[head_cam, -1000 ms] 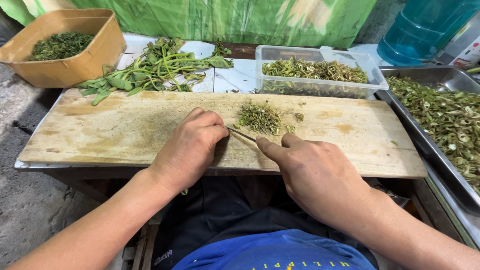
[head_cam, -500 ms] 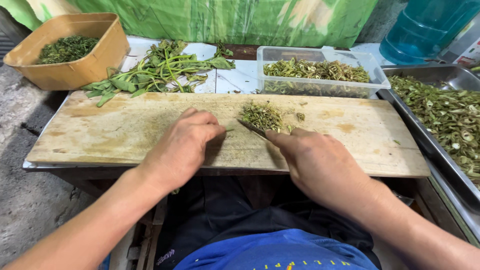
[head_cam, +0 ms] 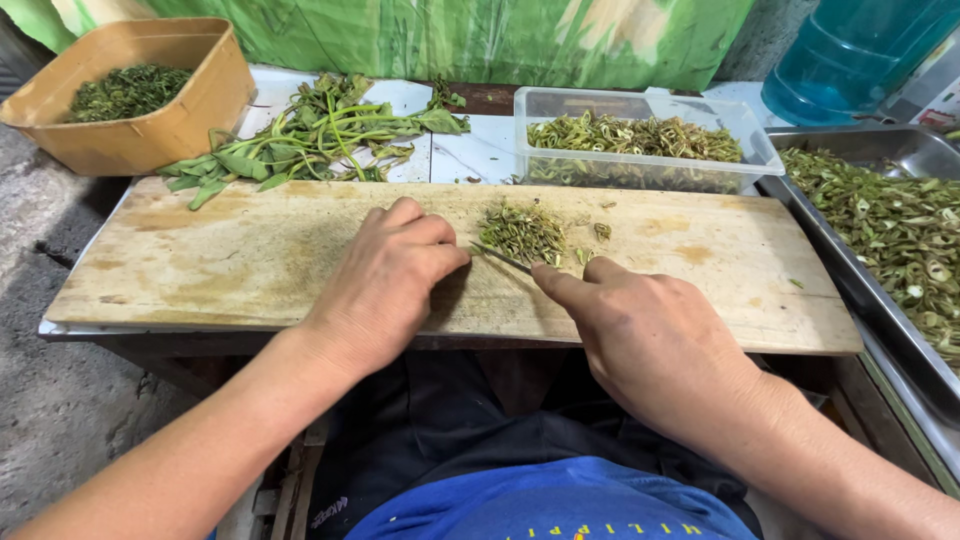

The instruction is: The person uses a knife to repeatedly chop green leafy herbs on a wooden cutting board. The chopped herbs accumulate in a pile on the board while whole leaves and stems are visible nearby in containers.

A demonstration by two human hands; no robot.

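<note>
A long wooden board spans the table, with a steel tray of cut green pieces to the right. Behind the board sit a clear tub of slices, a heap of leafy stems, and a tan box of finer greens. The right hand is closed around a knife, forefinger stretched along the blade. The left hand is curled into a loose fist on the board; whether it pinches anything I cannot tell. The small pile of chopped greens lies just beyond the blade tip, between both sets of fingertips.
</note>
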